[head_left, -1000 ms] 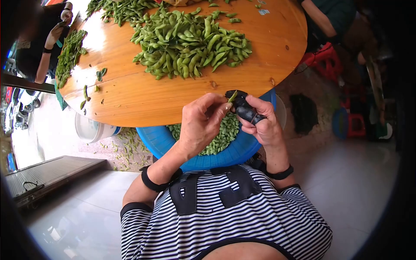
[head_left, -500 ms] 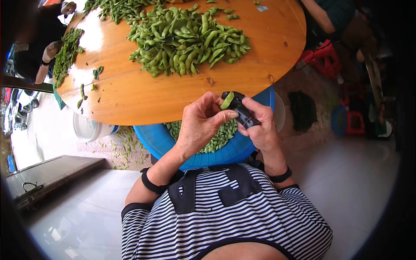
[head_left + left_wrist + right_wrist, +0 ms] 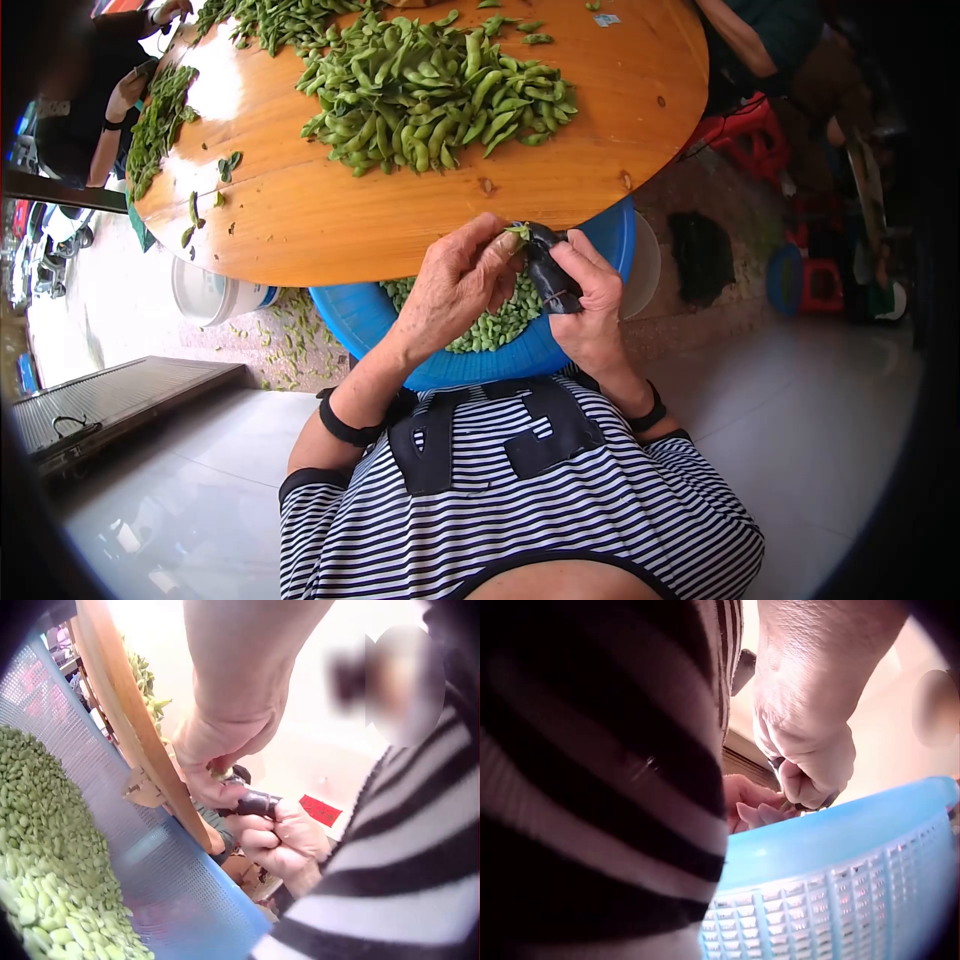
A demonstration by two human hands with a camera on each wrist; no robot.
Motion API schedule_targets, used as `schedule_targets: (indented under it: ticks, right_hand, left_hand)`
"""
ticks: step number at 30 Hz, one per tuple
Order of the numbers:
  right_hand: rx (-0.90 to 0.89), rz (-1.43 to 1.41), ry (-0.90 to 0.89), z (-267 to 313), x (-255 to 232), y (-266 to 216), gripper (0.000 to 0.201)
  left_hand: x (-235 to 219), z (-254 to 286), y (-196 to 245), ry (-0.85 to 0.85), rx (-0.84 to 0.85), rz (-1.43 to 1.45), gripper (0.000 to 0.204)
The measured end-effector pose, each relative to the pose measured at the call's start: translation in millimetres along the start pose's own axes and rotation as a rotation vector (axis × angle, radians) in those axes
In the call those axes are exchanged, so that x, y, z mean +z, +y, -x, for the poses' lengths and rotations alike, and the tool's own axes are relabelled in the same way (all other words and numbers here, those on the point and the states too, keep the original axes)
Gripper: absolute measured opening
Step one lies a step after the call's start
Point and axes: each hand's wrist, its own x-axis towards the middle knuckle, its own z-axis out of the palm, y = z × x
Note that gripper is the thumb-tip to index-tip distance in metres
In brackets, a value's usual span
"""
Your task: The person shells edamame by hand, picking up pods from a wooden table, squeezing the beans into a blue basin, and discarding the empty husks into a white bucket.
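Observation:
Over the near table edge, my left hand (image 3: 452, 285) pinches a green edamame pod (image 3: 519, 232) between thumb and fingers. My right hand (image 3: 592, 300) is beside it, fingers curled about a shiny black tube-like piece (image 3: 547, 268) with a thin band near its end. Whether this piece is worn on a finger or gripped I cannot tell. The pod lies against the black piece's tip. Below both hands a blue mesh basket (image 3: 450, 375) holds many shelled green beans (image 3: 52, 855). A large heap of unshelled pods (image 3: 435, 95) lies on the wooden table (image 3: 380, 225).
More pods and leaves (image 3: 160, 125) lie along the table's left edge, near another person's hand (image 3: 128, 92). White buckets (image 3: 205, 295) stand under the table. Pods litter the floor at left. Red stools (image 3: 755, 140) stand at right, close to a second person's arm (image 3: 738, 38).
The pod, earlier held lengthwise along the black piece, now shows only a small tip at the left fingertips. The right hand has turned and lowered slightly, and the black piece points more upright.

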Motion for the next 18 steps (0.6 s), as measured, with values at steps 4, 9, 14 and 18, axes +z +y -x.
schedule_targets:
  ticks: [4,9,14,18]
  right_hand:
    - [-0.083,0.106,0.057,0.2,2.4,-8.6,0.037]
    - [-0.050,0.088,0.007,-1.7,0.8,-4.2,0.036]
    - [0.010,-0.026,-0.032,-4.9,-3.2,-5.8,0.033]
    - [0.318,-0.322,-0.106,-5.3,-31.2,2.3,0.036]
  left_hand:
    - [9.5,3.5,-1.0,0.032,-0.093,0.242,0.015]
    - [7.5,3.2,-9.3,-0.004,-0.138,0.511,0.013]
    - [6.1,6.2,-12.2,-0.005,-0.145,0.663,0.013]
    - [-1.0,8.0,-1.6,-0.158,-0.092,0.317,0.024]
